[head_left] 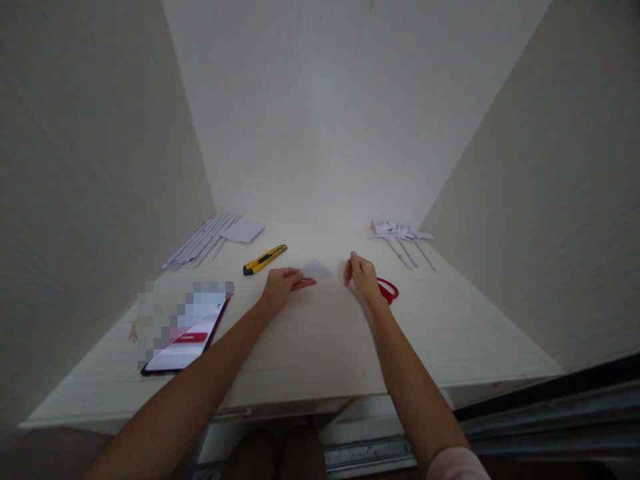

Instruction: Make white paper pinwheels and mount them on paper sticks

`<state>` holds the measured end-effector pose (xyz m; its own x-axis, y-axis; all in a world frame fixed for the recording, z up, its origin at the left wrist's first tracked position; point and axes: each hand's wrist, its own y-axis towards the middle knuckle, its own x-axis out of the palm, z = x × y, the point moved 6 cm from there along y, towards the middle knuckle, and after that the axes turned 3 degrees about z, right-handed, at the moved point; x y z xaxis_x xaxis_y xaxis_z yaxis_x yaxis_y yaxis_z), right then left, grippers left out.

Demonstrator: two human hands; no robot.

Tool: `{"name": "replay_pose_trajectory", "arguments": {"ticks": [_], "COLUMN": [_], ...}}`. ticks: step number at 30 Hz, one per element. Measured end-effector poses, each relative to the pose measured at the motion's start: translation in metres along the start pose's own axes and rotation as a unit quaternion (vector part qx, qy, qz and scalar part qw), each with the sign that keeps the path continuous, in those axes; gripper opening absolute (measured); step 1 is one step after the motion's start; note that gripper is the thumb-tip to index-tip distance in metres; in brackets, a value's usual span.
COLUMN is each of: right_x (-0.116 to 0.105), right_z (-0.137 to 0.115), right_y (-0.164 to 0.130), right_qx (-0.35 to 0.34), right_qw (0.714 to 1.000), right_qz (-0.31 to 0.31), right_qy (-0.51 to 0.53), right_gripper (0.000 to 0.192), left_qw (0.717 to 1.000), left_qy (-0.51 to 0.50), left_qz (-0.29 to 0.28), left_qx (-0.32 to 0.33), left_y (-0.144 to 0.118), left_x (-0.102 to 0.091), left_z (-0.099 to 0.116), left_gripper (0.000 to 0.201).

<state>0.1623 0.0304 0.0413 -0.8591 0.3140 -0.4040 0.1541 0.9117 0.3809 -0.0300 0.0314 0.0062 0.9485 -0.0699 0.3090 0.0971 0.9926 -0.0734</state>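
Two hands work mid-table. Your left hand (281, 283) pinches a small white paper piece (316, 269) by its near-left edge, thumb & fingers closed on it; the rest of the sheet sticks out to the right, low over the table (320, 333) — can't tell if the far corner touches the surface. Your right hand (361, 275) sits just beside the paper's right side, fingers loosely curled, holding nothing, not touching the sheet as far as I can see.

Paper looks thin & very light, floppy, creases easily, prob. slides on the smooth top. Best hold, imo: edge or corner w/ fingertips, light pressure, no squeezing mid-sheet.

Outward: red scissors (388, 289) lie just behind the right hand's wrist; yellow utility knife (265, 259) near the left hand. Farther off, rolled paper sticks (200, 241) back left, folded paper pieces w/ sticks (403, 235) back right, phone (186, 341) front left.
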Motion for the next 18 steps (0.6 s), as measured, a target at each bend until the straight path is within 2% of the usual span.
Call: {"name": "replay_pose_trajectory", "arguments": {"ticks": [1,3,6,10,13,15,16,18], "right_x": [0.007,0.026,0.044,0.043,0.039,0.039,0.040,0.042], "right_z": [-0.003,-0.009,-0.011,-0.001,0.007,0.009,0.009,0.008], "right_y": [0.000,-0.004,-0.012,-0.016,-0.018,-0.021,-0.024,-0.028], "right_qx": [-0.012,-0.022,0.013,0.099,0.147,0.168,0.176,0.178], "right_qw": [0.999,0.992,0.974,0.954,0.943,0.934,0.928,0.919], "right_qz": [-0.022,-0.116,-0.215,-0.246,-0.261,-0.287,-0.306,-0.344], "right_qy": [0.023,0.043,0.070,0.141,0.146,0.130,0.117,0.073], "right_gripper": [0.044,0.037,0.039,0.037,0.034,0.032,0.031,0.031], "left_qw": [1.000,1.000,1.000,0.997,0.987,0.959,0.930,0.852], "left_qy": [0.000,0.002,0.003,0.031,0.136,0.273,0.348,0.454], "left_qz": [-0.005,-0.014,-0.026,-0.062,-0.090,-0.061,-0.026,0.043], "left_qx": [0.003,0.006,0.002,-0.015,-0.015,0.053,0.113,0.257], "left_y": [0.000,0.000,0.000,0.002,0.000,-0.002,-0.004,-0.011], "left_x": [0.000,0.002,0.003,0.006,0.007,0.004,0.002,0.002], "left_z": [0.000,0.000,0.000,-0.003,-0.005,0.000,0.007,0.022], "left_gripper": [0.004,0.005,0.007,0.006,0.010,0.016,0.018,0.017]}}
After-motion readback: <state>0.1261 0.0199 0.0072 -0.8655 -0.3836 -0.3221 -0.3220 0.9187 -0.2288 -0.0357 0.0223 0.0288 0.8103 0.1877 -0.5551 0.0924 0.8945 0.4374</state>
